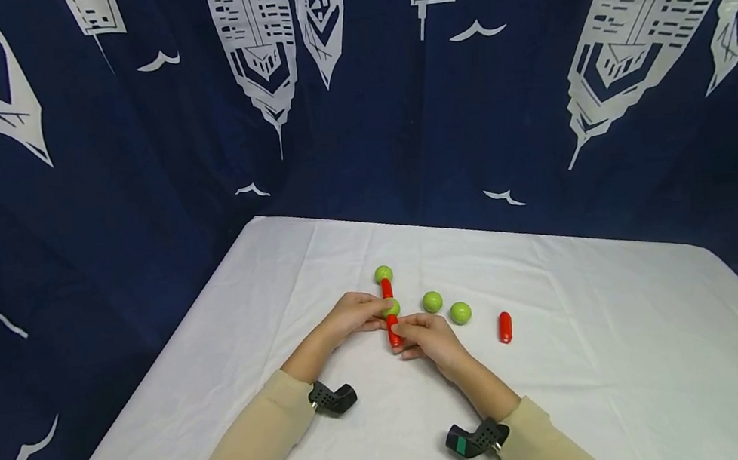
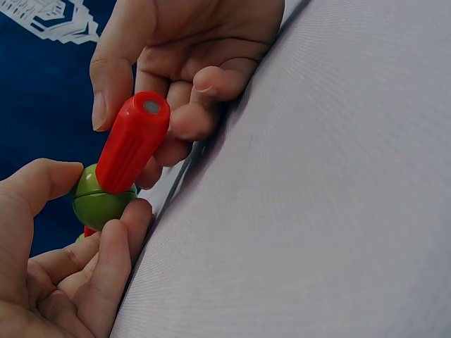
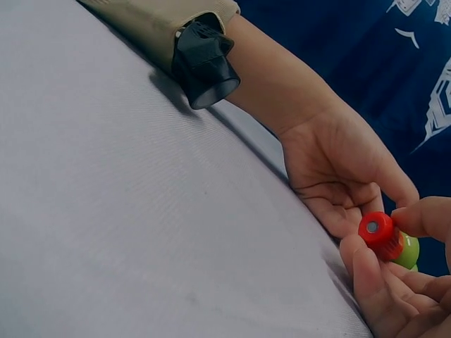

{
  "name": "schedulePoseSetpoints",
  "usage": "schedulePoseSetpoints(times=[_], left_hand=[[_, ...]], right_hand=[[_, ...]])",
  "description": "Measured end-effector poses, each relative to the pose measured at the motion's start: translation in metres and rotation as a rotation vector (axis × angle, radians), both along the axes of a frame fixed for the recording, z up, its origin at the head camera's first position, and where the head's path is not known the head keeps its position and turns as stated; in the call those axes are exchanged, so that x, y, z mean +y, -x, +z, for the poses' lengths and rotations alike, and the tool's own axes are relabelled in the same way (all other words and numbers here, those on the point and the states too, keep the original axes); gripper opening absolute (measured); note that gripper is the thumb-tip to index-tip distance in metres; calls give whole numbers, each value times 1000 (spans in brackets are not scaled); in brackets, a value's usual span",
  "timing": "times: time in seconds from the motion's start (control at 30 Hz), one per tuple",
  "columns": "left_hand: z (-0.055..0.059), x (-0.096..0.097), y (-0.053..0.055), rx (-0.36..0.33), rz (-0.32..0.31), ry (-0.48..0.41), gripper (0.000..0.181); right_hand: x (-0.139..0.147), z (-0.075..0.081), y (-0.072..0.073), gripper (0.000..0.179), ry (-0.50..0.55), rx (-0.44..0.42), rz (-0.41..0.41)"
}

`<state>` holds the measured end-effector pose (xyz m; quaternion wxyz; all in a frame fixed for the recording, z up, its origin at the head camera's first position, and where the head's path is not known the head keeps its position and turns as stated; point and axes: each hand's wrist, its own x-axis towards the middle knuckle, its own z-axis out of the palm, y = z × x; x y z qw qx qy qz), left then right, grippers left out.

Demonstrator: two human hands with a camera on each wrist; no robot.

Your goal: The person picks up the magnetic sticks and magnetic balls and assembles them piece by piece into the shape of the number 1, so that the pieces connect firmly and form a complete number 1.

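Observation:
My left hand (image 1: pixel 354 312) pinches a green ball (image 2: pixel 102 211) between thumb and fingers. A ridged red rod (image 2: pixel 130 148) with a grey disc in its end sticks out from that ball toward me. Around the near end of this rod are the thumb and fingers of my right hand (image 1: pixel 432 338), holding it. On the ball's far side, a second red rod (image 1: pixel 386 288) runs in line to another green ball (image 1: pixel 384 274), making one row. In the right wrist view the rod end (image 3: pixel 373 227) shows between the right thumb and fingertips.
Two loose green balls (image 1: pixel 433 302) (image 1: pixel 460 313) lie right of the row, and a loose red rod (image 1: pixel 505 327) lies farther right. All are on a white cloth-covered table (image 1: pixel 642 350). A dark blue patterned curtain (image 1: pixel 387 144) hangs behind. Both wrists wear black cameras (image 1: pixel 478 438).

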<state>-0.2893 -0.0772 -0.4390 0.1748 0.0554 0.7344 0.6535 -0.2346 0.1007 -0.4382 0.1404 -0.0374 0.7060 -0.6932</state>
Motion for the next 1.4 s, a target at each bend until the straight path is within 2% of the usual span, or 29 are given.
schedulePoseSetpoints(times=[0.43,0.77,0.9,1.0,1.13,1.23,1.4], left_hand=[[1,-1,1,1,13,5,35],[5,-2,-2,-12,2,-6,38],[13,-5,-3,-84,-54,2,40],[16,-8,-3,-154,-137,23,36],[17,-7,-4,-193,-225,41,30],[17,-5,-5,-199,-248,41,29],[16,-2,-6,-201,-245,44,28]], right_hand=[[6,5,-1,25,10,-5,167],[4,2,0,27,40,-23,129],[3,2,0,28,47,-20,117],[4,2,0,29,52,-20,100],[5,3,0,32,74,-25,67],[5,3,0,33,93,-29,55],[5,1,0,33,96,-32,54]])
